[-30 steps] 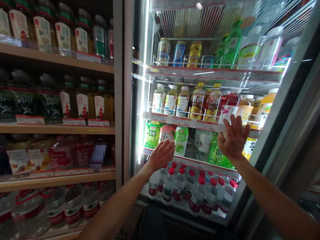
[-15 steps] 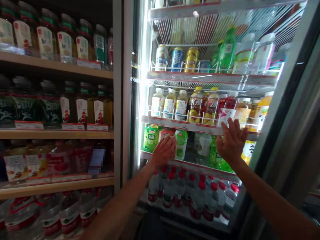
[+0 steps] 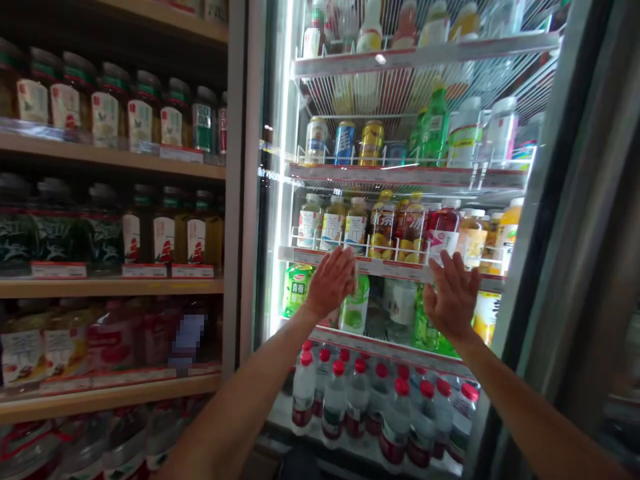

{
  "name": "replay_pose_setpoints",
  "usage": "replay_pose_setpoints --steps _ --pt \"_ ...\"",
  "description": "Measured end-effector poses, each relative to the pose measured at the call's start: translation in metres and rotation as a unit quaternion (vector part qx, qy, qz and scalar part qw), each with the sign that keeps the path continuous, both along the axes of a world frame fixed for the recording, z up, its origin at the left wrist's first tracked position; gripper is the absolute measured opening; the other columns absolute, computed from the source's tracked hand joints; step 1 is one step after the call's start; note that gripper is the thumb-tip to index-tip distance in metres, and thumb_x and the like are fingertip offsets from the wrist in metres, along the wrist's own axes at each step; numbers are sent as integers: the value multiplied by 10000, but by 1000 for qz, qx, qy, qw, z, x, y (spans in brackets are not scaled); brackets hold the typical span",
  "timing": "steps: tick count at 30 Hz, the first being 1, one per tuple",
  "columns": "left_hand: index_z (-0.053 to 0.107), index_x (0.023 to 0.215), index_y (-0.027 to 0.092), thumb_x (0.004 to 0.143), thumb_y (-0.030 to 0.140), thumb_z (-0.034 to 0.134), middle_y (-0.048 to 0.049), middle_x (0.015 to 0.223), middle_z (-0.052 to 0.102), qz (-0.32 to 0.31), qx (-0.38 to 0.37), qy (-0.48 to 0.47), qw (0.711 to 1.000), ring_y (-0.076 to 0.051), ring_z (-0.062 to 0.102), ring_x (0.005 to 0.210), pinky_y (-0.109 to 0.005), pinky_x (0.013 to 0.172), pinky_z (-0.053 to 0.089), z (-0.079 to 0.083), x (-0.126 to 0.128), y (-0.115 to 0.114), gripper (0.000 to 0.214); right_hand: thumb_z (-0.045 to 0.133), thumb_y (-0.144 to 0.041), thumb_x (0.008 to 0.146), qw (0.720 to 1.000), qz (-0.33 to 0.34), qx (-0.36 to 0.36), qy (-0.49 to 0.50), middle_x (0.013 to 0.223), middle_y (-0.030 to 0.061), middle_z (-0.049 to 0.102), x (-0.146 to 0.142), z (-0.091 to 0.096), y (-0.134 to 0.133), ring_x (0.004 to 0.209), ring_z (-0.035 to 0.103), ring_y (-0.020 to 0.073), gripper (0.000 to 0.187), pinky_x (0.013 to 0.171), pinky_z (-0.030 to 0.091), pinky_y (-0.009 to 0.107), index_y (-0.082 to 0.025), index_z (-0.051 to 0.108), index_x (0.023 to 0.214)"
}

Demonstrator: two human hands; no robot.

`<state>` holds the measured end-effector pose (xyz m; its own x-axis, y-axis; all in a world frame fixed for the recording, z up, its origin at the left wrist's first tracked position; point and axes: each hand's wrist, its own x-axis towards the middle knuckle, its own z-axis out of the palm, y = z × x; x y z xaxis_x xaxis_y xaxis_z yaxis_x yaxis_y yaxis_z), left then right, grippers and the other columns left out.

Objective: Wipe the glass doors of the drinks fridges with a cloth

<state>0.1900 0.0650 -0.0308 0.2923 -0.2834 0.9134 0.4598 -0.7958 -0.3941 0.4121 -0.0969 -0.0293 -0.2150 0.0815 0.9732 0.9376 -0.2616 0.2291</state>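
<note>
Both my hands are raised in front of an open drinks fridge. My left hand (image 3: pixel 333 280), fingers stretched out, lies against the front rail of a wire shelf (image 3: pixel 395 269), beside a green-labelled bottle (image 3: pixel 356 305) and over a pink-labelled one. My right hand (image 3: pixel 453 295) is spread flat with its fingertips at the same rail, just under a red juice bottle (image 3: pixel 443 227). Neither hand holds anything. The shelf above them carries tea bottles (image 3: pixel 333 223) and yellow-capped bottles (image 3: pixel 395 227).
Red-capped water bottles (image 3: pixel 360 400) fill the bottom shelf. Cans (image 3: pixel 345 143) and green bottles stand higher up. The fridge door (image 3: pixel 575 220) hangs open at the right. Wooden shelves (image 3: pixel 110 288) of bottled drinks line the wall at the left.
My left hand rose from the pink-labelled bottle to the shelf rail above it. The right hand stayed at the rail. The camera tilted up, showing one more shelf at the top.
</note>
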Motion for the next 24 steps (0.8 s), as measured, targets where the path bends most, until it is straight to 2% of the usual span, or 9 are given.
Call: replay_pose_setpoints --steps 2,4,6,10,13,15,18,20,24 --pt "371 1342 140 889 274 402 -141 1400 407 15 -52 -85 995 -241 206 1374 -446 1092 284 11 -17 15 474 443 -250 841 1000 -1 3 -9 1419 102 397 0 0 0 1349 289 252 573 1103 150 494 -220 310 1398" --pt "354 1349 112 898 277 385 -179 1425 350 33 -105 -202 973 -262 195 1376 -476 1093 265 23 -31 28 481 439 -249 844 1000 2 4 -10 1419 102 398 -1 1 0 1351 283 248 575 1104 153 492 -220 302 1401" --pt "341 1353 95 902 271 374 -197 1438 315 37 -124 -251 959 -272 172 1381 -492 1094 254 30 -30 28 485 432 -247 844 1000 4 4 -8 1425 96 389 -1 1 0 1354 277 247 574 1104 154 493 -226 299 1402" --pt "331 1360 115 889 235 379 -153 1415 376 -2 -38 -96 995 -239 145 1389 -447 1097 280 30 8 -1 488 425 -237 842 1000 4 5 -12 1422 96 394 -2 1 0 1353 278 247 579 1100 165 490 -225 292 1405" --pt "363 1344 133 882 248 411 -128 1380 436 -10 15 -10 1000 -229 184 1380 -421 1096 293 30 20 -12 478 425 -232 845 1000 4 8 -13 1412 99 408 -2 1 0 1351 285 243 576 1098 174 482 -224 292 1405" --pt "370 1339 125 883 250 417 -143 1378 434 -3 7 -44 999 -237 200 1376 -427 1092 299 34 9 -4 475 436 -229 841 1000 3 12 -21 1403 103 421 -2 1 0 1348 291 242 579 1097 180 480 -219 295 1403" --pt "342 1354 103 891 242 396 -176 1420 359 9 -53 -161 986 -264 171 1381 -470 1088 290 43 -12 12 486 450 -222 836 999 2 17 -29 1390 115 436 -1 1 1 1351 285 243 584 1095 185 482 -199 301 1400" --pt "321 1366 106 894 240 383 -173 1445 316 9 -76 -186 980 -275 142 1386 -495 1090 278 45 -9 12 495 449 -221 837 1000 4 16 -25 1395 115 428 -1 1 1 1353 281 243 584 1094 185 483 -196 300 1401" --pt "355 1348 129 880 237 404 -130 1410 395 -23 -14 -31 999 -237 142 1389 -452 1097 294 34 33 -21 482 445 -228 837 1000 8 9 -18 1415 107 403 -2 1 1 1355 276 243 592 1098 176 478 -202 289 1408"
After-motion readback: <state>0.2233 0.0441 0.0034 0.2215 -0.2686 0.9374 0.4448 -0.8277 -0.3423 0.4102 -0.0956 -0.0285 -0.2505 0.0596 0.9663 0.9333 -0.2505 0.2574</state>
